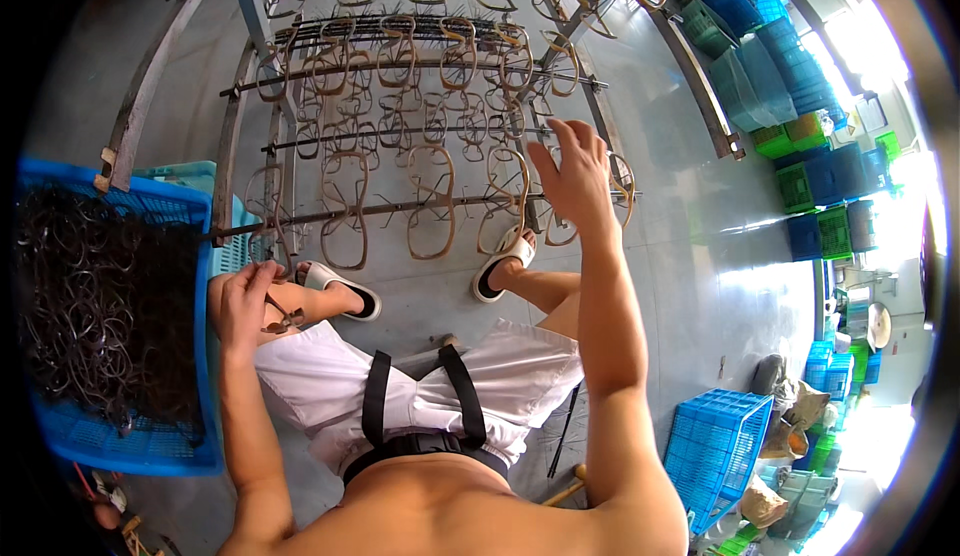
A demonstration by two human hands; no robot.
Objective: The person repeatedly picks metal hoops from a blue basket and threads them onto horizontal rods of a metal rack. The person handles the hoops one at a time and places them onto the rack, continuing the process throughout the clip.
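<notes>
Before me stands a metal rack whose rods carry rows of eyeglass frames, brown and tan, hung side by side. My left hand is at the left end of the nearest rod, beside the blue basket. Its fingers are closed round a dark brown eyeglass frame, partly hidden by the hand. Just above these fingertips another frame hangs on the rod. Raised over the rod's right end, my right hand has its fingers apart and nothing in them. The rightmost hung frame is close beside that wrist.
A blue plastic basket full of dark, tangled frames stands at my left. Sloping metal bars flank the rack. Behind my right arm is another blue crate. Stacked blue and green crates line the right side.
</notes>
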